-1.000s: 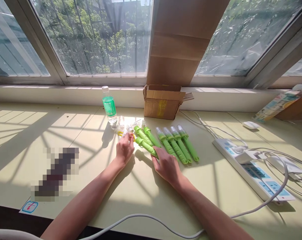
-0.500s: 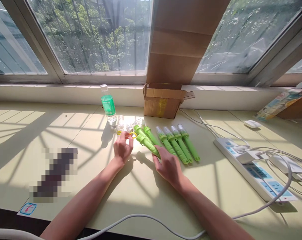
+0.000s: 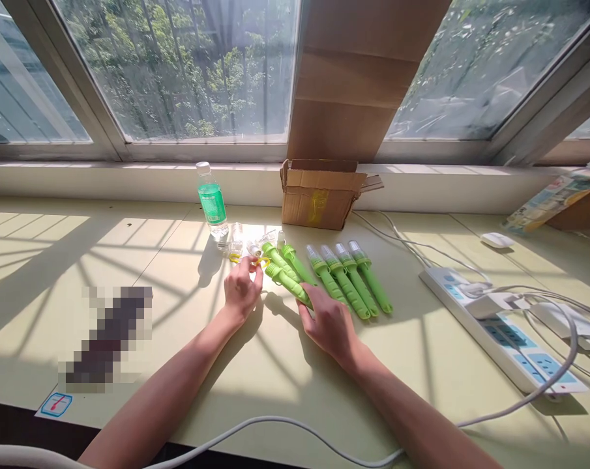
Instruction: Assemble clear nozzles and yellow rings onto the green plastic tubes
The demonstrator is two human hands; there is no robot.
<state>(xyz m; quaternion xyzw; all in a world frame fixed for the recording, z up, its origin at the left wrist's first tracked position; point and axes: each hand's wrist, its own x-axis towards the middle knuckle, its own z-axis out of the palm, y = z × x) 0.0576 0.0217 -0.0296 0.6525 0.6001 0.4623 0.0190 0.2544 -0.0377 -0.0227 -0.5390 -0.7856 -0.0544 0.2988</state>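
My right hand (image 3: 328, 320) is closed round the lower end of a green plastic handle (image 3: 283, 280), whose threaded end tilts up to the left. My left hand (image 3: 243, 288) pinches a thin yellow ring (image 3: 263, 262) just left of that end, with a small gap between them. Two more green handles (image 3: 298, 264) lie just behind. Beyond my left fingers is a cluster of clear plastic caps (image 3: 236, 233), washed out by sunlight, with another yellow ring (image 3: 235, 258) beside them. To the right, several green handles with clear caps (image 3: 349, 280) lie in a slanted row.
A green-labelled bottle (image 3: 211, 202) and an open cardboard box (image 3: 307, 207) stand at the back by the window. On the right lies a white power strip (image 3: 500, 332) with plugs and cables. A white cable (image 3: 275, 422) crosses the front edge. A pixelated dark object (image 3: 109, 339) is at left.
The yellow ring in my left hand has turned and looks flatter. My left hand has shifted very slightly to the right; the right hand still holds the handle.
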